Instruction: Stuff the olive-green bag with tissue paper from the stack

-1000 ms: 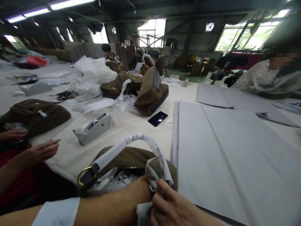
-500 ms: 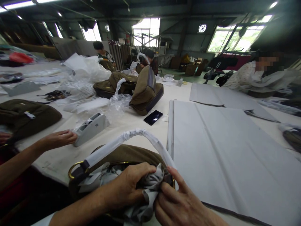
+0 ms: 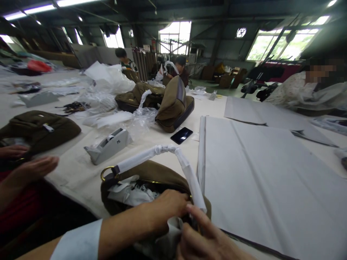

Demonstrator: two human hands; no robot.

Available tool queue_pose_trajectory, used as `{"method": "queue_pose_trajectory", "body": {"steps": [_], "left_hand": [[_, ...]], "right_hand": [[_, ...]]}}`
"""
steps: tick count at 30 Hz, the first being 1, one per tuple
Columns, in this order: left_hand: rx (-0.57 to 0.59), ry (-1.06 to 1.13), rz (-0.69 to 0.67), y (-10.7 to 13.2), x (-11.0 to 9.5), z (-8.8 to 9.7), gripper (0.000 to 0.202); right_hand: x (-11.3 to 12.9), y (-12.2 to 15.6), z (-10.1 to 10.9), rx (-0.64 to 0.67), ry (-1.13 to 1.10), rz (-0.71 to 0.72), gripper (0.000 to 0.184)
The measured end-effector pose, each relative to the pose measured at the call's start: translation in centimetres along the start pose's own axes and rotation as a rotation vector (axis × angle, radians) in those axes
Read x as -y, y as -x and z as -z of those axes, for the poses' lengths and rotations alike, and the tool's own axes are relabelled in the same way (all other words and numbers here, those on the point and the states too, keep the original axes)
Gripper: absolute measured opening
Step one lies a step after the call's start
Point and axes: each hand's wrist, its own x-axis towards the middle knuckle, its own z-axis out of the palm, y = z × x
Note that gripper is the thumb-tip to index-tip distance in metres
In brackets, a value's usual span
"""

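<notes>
An olive-brown handbag (image 3: 151, 173) stands open at the near edge of the table, its handle (image 3: 165, 155) wrapped in white paper. Crumpled grey tissue paper (image 3: 135, 193) fills its mouth. My left hand (image 3: 169, 207) is curled over the bag's opening, pressing a wad of grey paper (image 3: 173, 231) down. My right hand (image 3: 206, 238) pinches the same wad from the right, by the handle's base.
A stack of large grey paper sheets (image 3: 265, 180) lies to the right. A grey tape dispenser (image 3: 110, 144) and a black phone (image 3: 181, 135) sit beyond the bag. More brown bags (image 3: 173, 104) and plastic wrap lie farther back. A co-worker's hands (image 3: 29, 169) are at the left; other people sit behind.
My hands have pushed the grey paper lower at the bag's mouth. The co-worker's hand has drawn back from the tape dispenser toward the left.
</notes>
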Motion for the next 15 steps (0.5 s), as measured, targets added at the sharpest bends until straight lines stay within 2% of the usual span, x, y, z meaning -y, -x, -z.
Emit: {"method": "queue_pose_trajectory", "body": {"steps": [2, 3, 5, 8, 11, 12, 15], "left_hand": [[-0.014, 0.132, -0.092, 2.0, 0.1, 2.5, 0.045], [0.018, 0.151, -0.117, 2.9, 0.1, 3.4, 0.061], [0.057, 0.126, -0.097, 4.2, -0.1, 4.3, 0.068], [0.075, 0.015, 0.005, 4.1, -0.5, 3.4, 0.047], [0.056, 0.056, -0.009, 2.7, -0.3, 2.1, 0.024], [0.049, 0.077, -0.018, 2.2, -0.2, 1.7, 0.022], [0.018, 0.031, 0.029, 0.3, -0.5, 0.4, 0.032]], "right_hand": [[-0.9, 0.3, 1.2, 0.046, -0.035, -0.102, 0.032], [-1.2, 0.5, 1.6, 0.046, -0.040, -0.147, 0.031], [-1.5, 0.7, 1.8, 0.012, -0.057, -0.199, 0.030], [-1.4, 0.9, 1.4, -0.001, -0.099, -0.179, 0.031], [-1.3, 0.8, 1.5, 0.027, -0.117, -0.157, 0.031], [-1.3, 0.8, 1.6, 0.042, -0.115, -0.134, 0.030], [-1.3, 0.3, 1.6, 0.089, -0.133, -0.033, 0.027]]}}
